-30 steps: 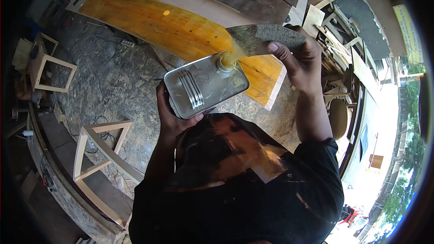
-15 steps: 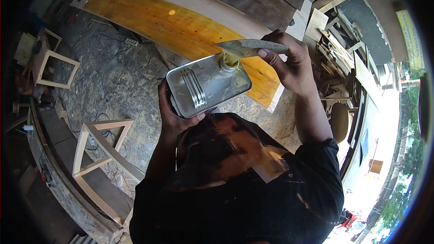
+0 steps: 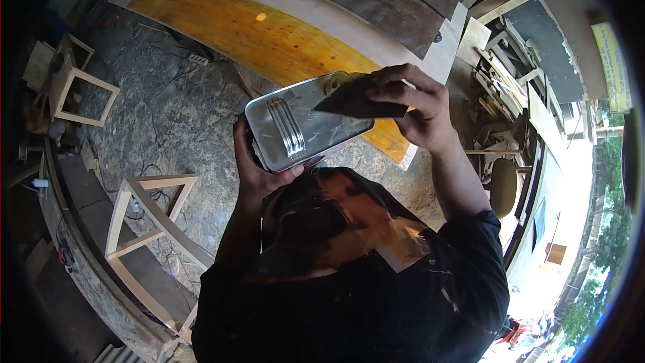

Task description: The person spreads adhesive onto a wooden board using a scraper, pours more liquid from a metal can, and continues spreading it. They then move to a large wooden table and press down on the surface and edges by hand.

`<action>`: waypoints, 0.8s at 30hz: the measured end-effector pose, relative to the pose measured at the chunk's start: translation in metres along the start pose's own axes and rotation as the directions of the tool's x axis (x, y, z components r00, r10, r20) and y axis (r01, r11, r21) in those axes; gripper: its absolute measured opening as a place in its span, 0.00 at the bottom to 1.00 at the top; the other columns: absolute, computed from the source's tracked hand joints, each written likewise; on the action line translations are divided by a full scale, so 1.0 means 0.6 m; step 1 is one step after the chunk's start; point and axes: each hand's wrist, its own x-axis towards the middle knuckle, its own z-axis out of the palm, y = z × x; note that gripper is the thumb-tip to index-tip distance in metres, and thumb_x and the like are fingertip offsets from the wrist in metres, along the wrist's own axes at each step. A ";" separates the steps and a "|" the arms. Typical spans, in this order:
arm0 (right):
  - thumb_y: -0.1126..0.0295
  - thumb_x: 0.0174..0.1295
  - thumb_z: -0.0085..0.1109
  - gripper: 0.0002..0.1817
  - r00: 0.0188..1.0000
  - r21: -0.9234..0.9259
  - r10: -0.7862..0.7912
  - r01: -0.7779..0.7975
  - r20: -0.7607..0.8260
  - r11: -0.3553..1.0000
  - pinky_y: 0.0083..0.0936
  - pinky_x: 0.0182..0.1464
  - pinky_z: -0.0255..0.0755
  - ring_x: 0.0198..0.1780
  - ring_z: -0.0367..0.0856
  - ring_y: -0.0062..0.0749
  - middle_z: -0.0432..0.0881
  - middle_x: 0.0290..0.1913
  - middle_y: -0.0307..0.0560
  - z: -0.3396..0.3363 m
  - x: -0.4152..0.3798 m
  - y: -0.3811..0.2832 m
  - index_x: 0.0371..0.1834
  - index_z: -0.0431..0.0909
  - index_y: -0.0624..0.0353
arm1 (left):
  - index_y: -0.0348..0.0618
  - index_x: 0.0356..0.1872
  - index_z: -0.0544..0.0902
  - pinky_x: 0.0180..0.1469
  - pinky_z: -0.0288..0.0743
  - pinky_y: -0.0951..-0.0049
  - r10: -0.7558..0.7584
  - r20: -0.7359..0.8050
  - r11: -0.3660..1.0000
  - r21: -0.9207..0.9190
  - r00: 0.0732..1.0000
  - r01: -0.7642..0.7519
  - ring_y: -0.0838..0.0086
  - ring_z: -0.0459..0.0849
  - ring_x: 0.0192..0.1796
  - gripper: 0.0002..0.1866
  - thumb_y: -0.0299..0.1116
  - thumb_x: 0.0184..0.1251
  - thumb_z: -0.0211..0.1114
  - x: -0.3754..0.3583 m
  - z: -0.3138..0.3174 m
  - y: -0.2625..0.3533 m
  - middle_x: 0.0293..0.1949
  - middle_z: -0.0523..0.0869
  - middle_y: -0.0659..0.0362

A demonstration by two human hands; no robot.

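My left hand (image 3: 259, 169) is wrapped round the lower left side of a rectangular metal can (image 3: 259, 121), its top turned toward me. A ridged wire-like handle (image 3: 287, 128) runs across the top of that can. Between the fingers and thumb of my right hand (image 3: 424, 109) is a thin, flat putty knife (image 3: 353, 97), its dark face and pointed corner tilted down over the can's right half. The blade partly covers the can's round mouth (image 3: 334, 83), where some yellowish stuff shows.
A long yellow-stained board (image 3: 228, 27) lies across the work surface ahead. Wooden frames (image 3: 144, 242) stand on the rough floor at lower left, with cables nearby. Scrap wood (image 3: 500, 74) is piled at right. A stool-like frame (image 3: 84, 97) stands far left.
The putty knife has swung down and toward me from the can's mouth, turning its dark face to view. My right hand has lowered slightly; my left hand keeps its hold on the can.
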 end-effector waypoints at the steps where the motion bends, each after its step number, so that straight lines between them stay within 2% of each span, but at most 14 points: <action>1: 0.85 0.41 0.59 0.21 0.998 -0.064 -0.067 0.068 0.015 0.996 0.29 0.44 0.74 0.43 0.82 0.37 0.81 0.38 0.43 0.004 -0.006 0.002 0.40 0.85 0.53 | 0.34 0.70 0.48 0.64 0.68 0.58 0.001 -0.003 1.000 -0.001 1.000 -0.001 0.58 0.70 0.64 0.60 0.40 0.38 0.78 0.001 0.000 0.001 0.62 0.65 0.46; 2: 0.84 0.34 0.57 0.26 0.997 -0.072 -0.066 0.069 0.048 0.995 0.30 0.46 0.72 0.45 0.82 0.38 0.81 0.40 0.41 0.008 -0.012 0.002 0.40 0.86 0.50 | 0.34 0.70 0.48 0.64 0.69 0.58 -0.004 -0.015 1.000 -0.011 1.000 0.003 0.58 0.70 0.64 0.60 0.40 0.38 0.78 0.002 0.001 0.002 0.62 0.65 0.46; 3: 0.83 0.33 0.57 0.26 0.994 -0.117 -0.100 0.106 0.055 0.987 0.30 0.46 0.72 0.45 0.82 0.37 0.81 0.41 0.42 0.012 -0.017 0.003 0.40 0.85 0.50 | 0.34 0.70 0.48 0.64 0.69 0.59 -0.008 -0.027 1.000 -0.021 1.000 0.008 0.58 0.70 0.64 0.60 0.39 0.38 0.78 0.003 0.000 0.003 0.62 0.65 0.46; 8: 0.82 0.39 0.58 0.22 0.985 -0.038 -0.102 0.108 0.141 0.993 0.30 0.46 0.72 0.44 0.82 0.37 0.82 0.39 0.43 -0.016 -0.016 -0.011 0.41 0.85 0.54 | 0.34 0.70 0.48 0.64 0.68 0.58 -0.021 -0.013 1.000 -0.008 1.000 0.021 0.58 0.70 0.64 0.60 0.39 0.38 0.78 0.008 -0.004 0.006 0.62 0.65 0.46; 9: 0.82 0.39 0.58 0.22 0.985 -0.041 -0.099 0.106 0.138 0.994 0.30 0.46 0.72 0.44 0.82 0.37 0.82 0.39 0.43 -0.018 -0.013 -0.010 0.41 0.85 0.54 | 0.34 0.70 0.48 0.64 0.68 0.58 -0.021 -0.011 1.000 0.002 1.000 0.021 0.58 0.70 0.64 0.60 0.39 0.38 0.78 0.009 -0.007 0.004 0.62 0.65 0.46; 10: 0.81 0.44 0.60 0.17 0.996 0.019 -0.083 0.083 0.034 0.996 0.29 0.44 0.73 0.42 0.83 0.36 0.83 0.37 0.43 -0.022 -0.010 -0.007 0.40 0.85 0.56 | 0.34 0.70 0.48 0.64 0.68 0.58 -0.022 -0.005 1.000 0.001 1.000 0.022 0.58 0.70 0.64 0.60 0.39 0.38 0.78 0.010 -0.008 0.003 0.62 0.65 0.46; 11: 0.80 0.50 0.61 0.12 0.996 0.080 -0.060 0.066 -0.070 0.995 0.28 0.43 0.74 0.41 0.83 0.35 0.83 0.36 0.44 -0.026 -0.008 -0.005 0.39 0.84 0.58 | 0.34 0.71 0.48 0.64 0.68 0.58 -0.014 0.010 1.000 -0.001 1.000 0.014 0.58 0.70 0.64 0.60 0.39 0.38 0.78 0.010 -0.010 0.001 0.62 0.65 0.46; 13: 0.76 0.60 0.62 0.04 0.967 0.088 0.134 -0.118 -0.215 0.989 0.24 0.41 0.74 0.39 0.83 0.30 0.83 0.34 0.45 -0.029 0.007 -0.016 0.38 0.83 0.61 | 0.34 0.71 0.48 0.64 0.68 0.58 -0.006 0.033 1.000 -0.003 0.999 0.007 0.58 0.70 0.64 0.60 0.39 0.38 0.78 0.011 -0.010 -0.002 0.62 0.65 0.46; 14: 0.72 0.62 0.64 0.06 0.936 0.185 0.256 -0.214 -0.241 0.959 0.21 0.41 0.73 0.37 0.82 0.27 0.83 0.32 0.47 -0.026 0.006 -0.006 0.37 0.81 0.63 | 0.33 0.70 0.48 0.64 0.68 0.58 0.006 0.035 1.000 0.007 0.999 -0.006 0.58 0.70 0.64 0.60 0.40 0.38 0.78 0.010 -0.011 -0.003 0.62 0.65 0.46; 17: 0.73 0.62 0.64 0.07 0.917 0.207 0.341 -0.299 -0.209 0.932 0.20 0.41 0.72 0.37 0.82 0.25 0.84 0.33 0.47 -0.003 0.015 0.018 0.39 0.80 0.65 | 0.33 0.70 0.48 0.64 0.68 0.58 0.025 0.041 1.000 0.003 0.999 -0.026 0.58 0.70 0.64 0.60 0.41 0.38 0.78 0.012 -0.012 -0.006 0.62 0.65 0.46; 19: 0.72 0.62 0.64 0.09 0.924 0.193 0.334 -0.299 -0.187 0.934 0.19 0.42 0.72 0.37 0.81 0.23 0.84 0.33 0.46 0.012 0.015 0.027 0.41 0.79 0.67 | 0.33 0.70 0.48 0.64 0.68 0.58 0.030 0.035 1.000 -0.006 0.999 -0.029 0.57 0.70 0.64 0.60 0.42 0.38 0.78 0.011 -0.015 -0.010 0.62 0.65 0.46; 22: 0.73 0.63 0.63 0.09 0.883 0.365 0.415 -0.320 -0.221 0.874 0.20 0.45 0.72 0.39 0.79 0.19 0.84 0.35 0.43 0.031 0.015 0.032 0.43 0.78 0.66 | 0.33 0.70 0.48 0.64 0.68 0.58 0.057 0.027 0.998 0.017 0.998 -0.058 0.58 0.70 0.64 0.60 0.44 0.37 0.78 0.007 -0.020 -0.014 0.61 0.66 0.46; 24: 0.73 0.63 0.63 0.09 0.883 0.408 0.420 -0.311 -0.210 0.858 0.20 0.46 0.72 0.40 0.78 0.19 0.84 0.36 0.43 0.041 0.011 0.034 0.42 0.78 0.66 | 0.33 0.68 0.51 0.64 0.67 0.57 0.038 0.028 0.999 -0.002 0.999 -0.038 0.59 0.70 0.63 0.59 0.44 0.37 0.79 0.008 -0.020 -0.008 0.60 0.66 0.46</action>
